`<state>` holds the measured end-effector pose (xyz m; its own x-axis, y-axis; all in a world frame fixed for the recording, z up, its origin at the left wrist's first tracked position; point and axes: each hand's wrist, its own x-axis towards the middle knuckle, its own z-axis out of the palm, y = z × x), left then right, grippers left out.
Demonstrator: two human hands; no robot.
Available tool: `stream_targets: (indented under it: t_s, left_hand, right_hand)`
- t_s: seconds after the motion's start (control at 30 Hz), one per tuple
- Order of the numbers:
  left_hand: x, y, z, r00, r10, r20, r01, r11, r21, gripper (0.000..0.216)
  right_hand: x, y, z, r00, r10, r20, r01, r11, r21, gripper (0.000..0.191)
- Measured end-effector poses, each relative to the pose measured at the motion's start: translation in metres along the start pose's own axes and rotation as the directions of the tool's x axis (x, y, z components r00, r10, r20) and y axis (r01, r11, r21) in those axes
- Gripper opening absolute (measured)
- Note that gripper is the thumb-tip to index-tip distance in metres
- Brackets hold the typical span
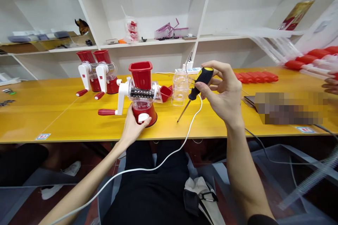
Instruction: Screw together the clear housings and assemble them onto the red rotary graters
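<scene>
A red and white rotary grater with a hand crank stands upright near the front edge of the yellow table. My left hand wraps round its red base, the thumb beside the white knob. Raised over the table to the right, my right hand grips a screwdriver by its black and yellow handle, its shaft slanting down to the left. The tip is apart from the grater. Behind lie a red hopper part and clear plastic parts.
Two more rotary graters stand at the back left. Several red parts lie in a row at the right, behind a blurred-out device. A white cable crosses the table edge and my lap. Another person's hand shows at the far right.
</scene>
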<state>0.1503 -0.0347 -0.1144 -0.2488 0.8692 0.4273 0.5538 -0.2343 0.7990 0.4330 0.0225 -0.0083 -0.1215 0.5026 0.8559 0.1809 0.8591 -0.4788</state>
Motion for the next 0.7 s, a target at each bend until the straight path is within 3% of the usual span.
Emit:
stream_targets:
  t_s: [0.2,0.43,0.7]
  left_hand:
    - [0.012,0.000,0.001,0.994,0.110,-0.004,-0.109,0.986,0.127,0.091]
    - [0.016,-0.012,0.006,0.983,0.181,-0.035,-0.172,0.969,0.175,0.087]
    - [0.018,-0.012,0.001,0.992,0.122,0.035,-0.121,0.992,-0.028,0.089]
  right_hand:
    - [0.001,-0.001,0.005,0.997,-0.060,-0.056,0.057,0.997,-0.043,0.036]
    - [0.002,0.000,0.007,0.999,-0.006,-0.043,0.005,1.000,-0.005,0.037]
    - [0.001,0.000,0.007,1.000,0.006,-0.031,-0.005,1.000,0.027,0.036]
